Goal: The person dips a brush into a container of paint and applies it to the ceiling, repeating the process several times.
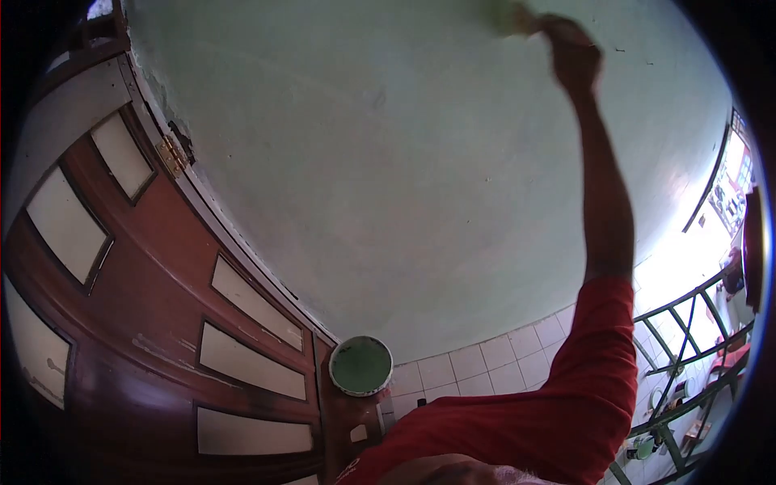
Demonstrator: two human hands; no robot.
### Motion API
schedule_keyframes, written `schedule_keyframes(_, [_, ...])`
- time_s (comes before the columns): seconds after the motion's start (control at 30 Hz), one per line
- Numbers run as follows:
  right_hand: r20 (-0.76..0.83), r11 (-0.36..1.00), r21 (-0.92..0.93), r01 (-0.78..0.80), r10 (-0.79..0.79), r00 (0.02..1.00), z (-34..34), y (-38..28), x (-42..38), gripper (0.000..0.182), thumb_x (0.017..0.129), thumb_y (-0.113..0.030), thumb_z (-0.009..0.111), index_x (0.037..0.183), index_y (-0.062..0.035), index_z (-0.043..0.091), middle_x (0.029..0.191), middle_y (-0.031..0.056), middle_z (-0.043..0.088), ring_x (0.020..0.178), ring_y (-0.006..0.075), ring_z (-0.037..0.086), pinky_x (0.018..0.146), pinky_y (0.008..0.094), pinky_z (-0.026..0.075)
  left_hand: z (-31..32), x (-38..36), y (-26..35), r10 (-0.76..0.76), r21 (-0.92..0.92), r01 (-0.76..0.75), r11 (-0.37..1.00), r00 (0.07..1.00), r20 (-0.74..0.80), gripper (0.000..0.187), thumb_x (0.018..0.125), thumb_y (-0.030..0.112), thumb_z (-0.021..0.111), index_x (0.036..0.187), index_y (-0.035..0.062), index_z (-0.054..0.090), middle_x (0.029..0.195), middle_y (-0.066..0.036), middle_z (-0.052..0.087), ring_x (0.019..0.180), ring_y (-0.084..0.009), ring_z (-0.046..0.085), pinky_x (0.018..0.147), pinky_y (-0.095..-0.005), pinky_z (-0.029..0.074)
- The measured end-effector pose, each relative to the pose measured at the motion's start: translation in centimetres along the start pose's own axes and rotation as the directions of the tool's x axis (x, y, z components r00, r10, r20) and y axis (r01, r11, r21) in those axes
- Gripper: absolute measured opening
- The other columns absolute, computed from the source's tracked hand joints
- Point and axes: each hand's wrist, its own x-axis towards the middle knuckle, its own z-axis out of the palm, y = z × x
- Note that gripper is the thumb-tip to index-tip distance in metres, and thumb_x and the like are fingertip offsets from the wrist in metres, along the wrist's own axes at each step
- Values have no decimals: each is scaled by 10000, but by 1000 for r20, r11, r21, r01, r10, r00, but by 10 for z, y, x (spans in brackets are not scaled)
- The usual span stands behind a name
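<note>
My right hand [572, 50] is raised high against the pale green wall [388, 178], at the end of a red sleeve. Its fingers are closed round what looks like a paintbrush [517, 20], smeared by motion, with its head at the wall near the top edge of the view. Below, close to the foot of the wall, stands a round bucket [361, 394] of green paint [361, 364]. My left hand does not show.
A brown door [153, 275] with pale panels and a brass hinge [171, 155] fills the left side. White tiles [465, 368] run beneath the painted wall. Green metal framing like a ladder or scaffold [667, 416] stands at right, near a bright window [731, 182].
</note>
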Motion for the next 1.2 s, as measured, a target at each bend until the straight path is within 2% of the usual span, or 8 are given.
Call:
schedule_keyframes(0.13, [-319, 957, -290, -16, -81, 944, -51, -11, 27, 202, 948, -437, 659, 1074, -327, 772, 1016, -21, 779, 923, 232, 742, 827, 366, 567, -3, -7, -15, -186, -265, 159, 951, 979, -81, 1066, 533, 14, 968, 1430, 24, 393, 1226, -132, 630, 1101, -243, 652, 921, -383, 575])
schedule_keyframes(0.37, [122, 853, -84, 516, -505, 855, 37, -162, -251, 162, 885, -195, 739, 1046, -203, 759, 965, 20, 749, 744, 173, 711, 547, 342, 557, 5, 8, -6, -49, -43, 48, 998, 999, -21, 1104, 503, 37, 978, 1438, 24, 392, 1249, -135, 628, 1105, -249, 657, 932, -399, 577])
schedule_keyframes(0.5, [279, 760, 594, 263, -502, 819, 45, -252, -352, 232, 805, -103, 765, 1026, -173, 751, 1027, 22, 749, 780, 202, 732, 620, 342, 597, 9, 6, -5, -38, -55, 38, 998, 999, 5, 1091, 487, 29, 973, 1419, 26, 406, 1261, -135, 626, 1116, -253, 654, 935, -400, 575])
schedule_keyframes(0.77, [263, 752, 659, -38, -183, 947, 7, -122, -183, 101, 933, -12, 660, 959, -50, 751, 1038, 32, 758, 943, 101, 681, 851, 270, 538, -18, -26, 6, -168, -53, 163, 985, 979, -118, 1111, 528, 23, 976, 1445, 19, 348, 1306, -150, 587, 1188, -258, 620, 962, -398, 569])
schedule_keyframes(0.93, [-304, 901, -376, 215, -339, 890, -38, -108, -7, 162, 980, -333, 662, 1066, -260, 778, 1070, -77, 765, 918, 127, 744, 729, 269, 587, -33, -36, -13, -229, -150, 201, 968, 952, -201, 1105, 528, 11, 968, 1446, 36, 354, 1307, -145, 595, 1189, -261, 623, 968, -396, 568])
schedule_keyframes(1.07, [-318, 896, -126, 425, -443, 838, -3, -177, 39, 86, 945, -103, 679, 976, -53, 743, 993, 88, 769, 851, 260, 739, 744, 345, 570, -32, -28, 0, -253, -182, 216, 959, 944, -212, 1107, 520, 12, 968, 1448, 41, 364, 1323, -144, 585, 1201, -260, 616, 989, -406, 556])
schedule_keyframes(1.17, [190, 764, -553, 333, -273, 943, 58, -202, -43, 203, 1003, -376, 601, 1052, -267, 765, 955, 40, 759, 773, 275, 724, 621, 345, 573, -29, -30, -11, -167, -176, 125, 976, 954, -251, 1111, 512, 13, 971, 1449, 38, 373, 1334, -140, 575, 1216, -258, 604, 1001, -411, 547])
schedule_keyframes(1.2, [49, 831, -133, 539, -538, 842, 75, -213, -96, 187, 979, -336, 635, 1087, -230, 745, 899, 63, 747, 702, 276, 701, 562, 376, 553, -29, -28, -9, -160, -185, 114, 976, 953, -256, 1111, 512, 13, 971, 1449, 38, 373, 1334, -140, 575, 1216, -258, 604, 1001, -411, 547])
